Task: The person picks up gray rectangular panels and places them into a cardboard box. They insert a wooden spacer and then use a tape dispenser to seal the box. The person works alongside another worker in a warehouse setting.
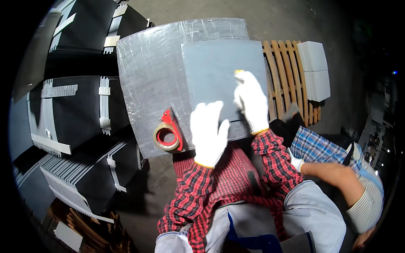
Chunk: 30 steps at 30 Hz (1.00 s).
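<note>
Both hands wear white gloves and lie flat, fingers spread, gripping nothing. The left hand [208,131] presses on the near edge of a grey sheet [223,80]; the right hand [252,101] rests farther up the same sheet, close beside the left but apart from it. The flat palms appear to hold the sheet down and square on the plastic-wrapped stack [147,84] beneath it, whose film shows glossy creases. A tape dispenser [168,134], red-framed with a tan roll, lies on the wrapped stack just left of the left hand, within easy reach. Bundles of dark sheets [80,109] bound with white strips stand to the left; a wooden pallet [287,76] carrying pale blocks [314,69] lies to the right. A second person's arm [337,173], in a plaid sleeve, enters from the right, and its gloved hand sits behind the red checked sleeve, partly hidden. Whether the sheet is loose or taped cannot be told, and the stack's near edge is covered by the forearms
</note>
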Motion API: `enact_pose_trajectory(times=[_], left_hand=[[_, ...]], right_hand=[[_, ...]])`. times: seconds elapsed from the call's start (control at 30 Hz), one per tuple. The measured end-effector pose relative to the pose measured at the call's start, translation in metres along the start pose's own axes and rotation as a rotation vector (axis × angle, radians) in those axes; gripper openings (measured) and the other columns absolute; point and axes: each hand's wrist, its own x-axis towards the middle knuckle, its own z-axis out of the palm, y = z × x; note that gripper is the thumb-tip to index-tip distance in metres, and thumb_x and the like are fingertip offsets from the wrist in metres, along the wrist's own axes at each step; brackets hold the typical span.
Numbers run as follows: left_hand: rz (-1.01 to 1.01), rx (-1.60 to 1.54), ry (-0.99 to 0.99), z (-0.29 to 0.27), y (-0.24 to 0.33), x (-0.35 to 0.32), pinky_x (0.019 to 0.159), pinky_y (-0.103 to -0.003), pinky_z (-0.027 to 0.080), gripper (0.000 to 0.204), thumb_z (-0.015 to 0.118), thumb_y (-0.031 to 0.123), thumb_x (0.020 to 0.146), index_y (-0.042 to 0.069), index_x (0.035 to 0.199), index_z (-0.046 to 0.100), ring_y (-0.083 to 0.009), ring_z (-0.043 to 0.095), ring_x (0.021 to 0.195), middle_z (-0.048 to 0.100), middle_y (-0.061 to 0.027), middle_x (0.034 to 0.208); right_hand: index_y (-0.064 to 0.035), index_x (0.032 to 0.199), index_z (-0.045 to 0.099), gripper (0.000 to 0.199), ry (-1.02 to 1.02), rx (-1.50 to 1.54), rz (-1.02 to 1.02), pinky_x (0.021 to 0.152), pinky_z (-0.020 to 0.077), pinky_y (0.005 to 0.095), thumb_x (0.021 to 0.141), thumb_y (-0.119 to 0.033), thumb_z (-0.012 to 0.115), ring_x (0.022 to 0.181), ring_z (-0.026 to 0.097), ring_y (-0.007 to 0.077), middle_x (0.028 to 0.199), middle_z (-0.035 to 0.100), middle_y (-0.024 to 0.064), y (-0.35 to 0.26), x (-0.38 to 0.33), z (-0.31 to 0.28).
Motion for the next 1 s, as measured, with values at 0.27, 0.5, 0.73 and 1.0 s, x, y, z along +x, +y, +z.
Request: enact_pose_trajectory(times=[0.27, 0.5, 0.73, 1.0], left_hand=[[-0.371, 0.467, 0.103, -0.007, -0.044, -0.082, 0.113, -0.053, 0.03, 0.067, 0.083, 0.018, 0.071, 0.006, 0.132, 0.056, -0.0417, 0.041, 0.131, 0.056, -0.0136, 0.132], [-0.352, 0.715, 0.203, 0.004, -0.086, -0.059, 0.114, -0.052, 0.03, 0.049, 0.082, 0.026, 0.076, 0.005, 0.118, 0.067, -0.0403, 0.039, 0.135, 0.06, -0.0094, 0.131], [-0.368, 0.745, 0.169, -0.037, -0.115, -0.029, 0.114, -0.051, 0.032, 0.047, 0.077, 0.03, 0.08, 0.001, 0.116, 0.066, -0.039, 0.051, 0.125, 0.064, -0.0163, 0.124], [-0.289, 0.572, 0.393, 0.002, -0.062, -0.063, 0.116, -0.052, 0.028, 0.06, 0.075, 0.02, 0.083, 0.003, 0.137, 0.054, -0.0412, 0.039, 0.137, 0.052, -0.02, 0.141]], right_hand=[[-0.0156, 0.132, 0.054, 0.062, -0.088, -1.092, -0.483, 0.103, 0.0324, 0.0522, 0.075, -0.031, 0.076, 0.124, 0.047, 0.0345, 0.135, 0.053, 0.0129, 0.06, 0.014, -0.02], [-0.0143, 0.098, 0.061, 0.021, -0.192, -0.993, -0.822, 0.084, 0.0438, 0.0492, 0.08, -0.024, 0.069, 0.101, 0.057, 0.0292, 0.101, 0.058, 0.0082, 0.006, 0.14, 0.02], [-0.0137, 0.107, 0.067, 0.028, -0.115, -0.905, -0.773, 0.086, 0.0453, 0.0499, 0.082, -0.024, 0.072, 0.1, 0.061, 0.0321, 0.105, 0.064, 0.013, 0.002, 0.151, 0.089], [-0.0057, 0.082, 0.067, 0.012, -0.328, -0.829, -0.986, 0.071, 0.0501, 0.0458, 0.074, -0.014, 0.072, 0.074, 0.066, 0.0352, 0.08, 0.067, 0.016, 0.006, 0.119, 0.065]])
